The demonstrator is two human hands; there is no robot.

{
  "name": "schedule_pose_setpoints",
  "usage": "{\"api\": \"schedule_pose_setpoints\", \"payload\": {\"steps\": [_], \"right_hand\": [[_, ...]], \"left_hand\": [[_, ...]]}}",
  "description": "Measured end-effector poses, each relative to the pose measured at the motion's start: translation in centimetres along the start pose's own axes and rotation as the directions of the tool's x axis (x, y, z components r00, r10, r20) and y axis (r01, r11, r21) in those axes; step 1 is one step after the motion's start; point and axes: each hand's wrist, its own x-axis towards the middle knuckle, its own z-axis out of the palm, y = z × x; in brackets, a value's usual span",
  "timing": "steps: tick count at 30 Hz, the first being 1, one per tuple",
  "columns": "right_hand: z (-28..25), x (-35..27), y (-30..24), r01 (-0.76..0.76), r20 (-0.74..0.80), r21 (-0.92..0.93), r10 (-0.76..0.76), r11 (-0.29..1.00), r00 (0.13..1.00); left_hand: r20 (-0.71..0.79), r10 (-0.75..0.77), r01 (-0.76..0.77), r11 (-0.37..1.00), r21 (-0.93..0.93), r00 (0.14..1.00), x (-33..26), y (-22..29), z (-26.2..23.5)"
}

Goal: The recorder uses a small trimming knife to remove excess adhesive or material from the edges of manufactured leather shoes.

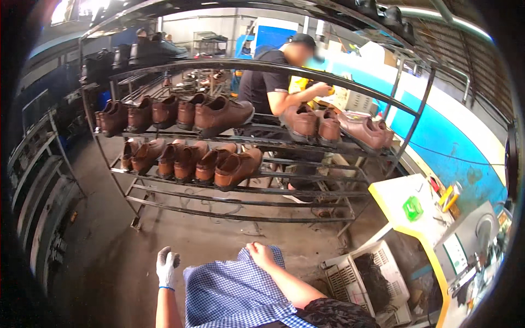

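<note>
My left hand [166, 268], in a white knitted glove with grey fingertips and a blue cuff, hangs beside the left edge of my apron. Its fingers are loosely curled, and nothing shows in them. Blue-and-white checked cloth, the apron [229, 292], spreads out in front of me. Bare and closed, my right hand [261, 256] lies at the apron's far edge, its fingers bent against the cloth. Beyond both hands, apart from them, stands a dark metal rack [240, 218]. Brown leather shoes [236, 168] sit on its lower shelf, and more brown shoes [223, 113] on the shelf above.
Black shoes [156, 49] stand higher on the rack. Behind it a person [268, 82] in dark clothes works at a machine. To the right are a yellow-edged table [402, 205] with a green item [413, 208] and a white plastic crate [344, 276]. Another rack [46, 202] stands left.
</note>
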Motion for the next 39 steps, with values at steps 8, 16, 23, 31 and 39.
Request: {"api": "schedule_pose_setpoints", "payload": {"steps": [8, 16, 23, 31, 39], "right_hand": [[2.4, 1.3, 0.2, 0.021, 0.122, -0.071, -0.012, 0.997, 0.992], [3.6, 1.1, 0.4, 0.060, 0.167, -0.051, -0.051, 0.997, 0.985], [5.8, 4.0, -1.9, 0.127, 0.217, -0.099, -0.103, 0.987, 0.971], [7.8, 6.7, -2.8, 0.135, 0.215, -0.107, -0.110, 0.985, 0.970], [8.9, 8.6, -4.0, 0.077, 0.234, -0.131, -0.045, 0.988, 0.971]], "left_hand": [[0.060, -0.051, 0.046, 0.997, 0.068, 0.997, 1.4, -0.8, -0.8], [0.095, 0.119, -0.149, 0.889, 0.433, 0.988, 7.6, 2.5, -2.8], [-0.038, 0.256, -0.162, 0.710, 0.685, 0.966, 20.9, 7.5, -7.1], [-0.121, 0.480, -0.088, 0.390, 0.916, 0.869, 36.4, 15.9, -7.1], [0.135, 0.696, -0.019, -0.173, 0.985, 0.706, 45.5, 17.3, -3.9]]}}
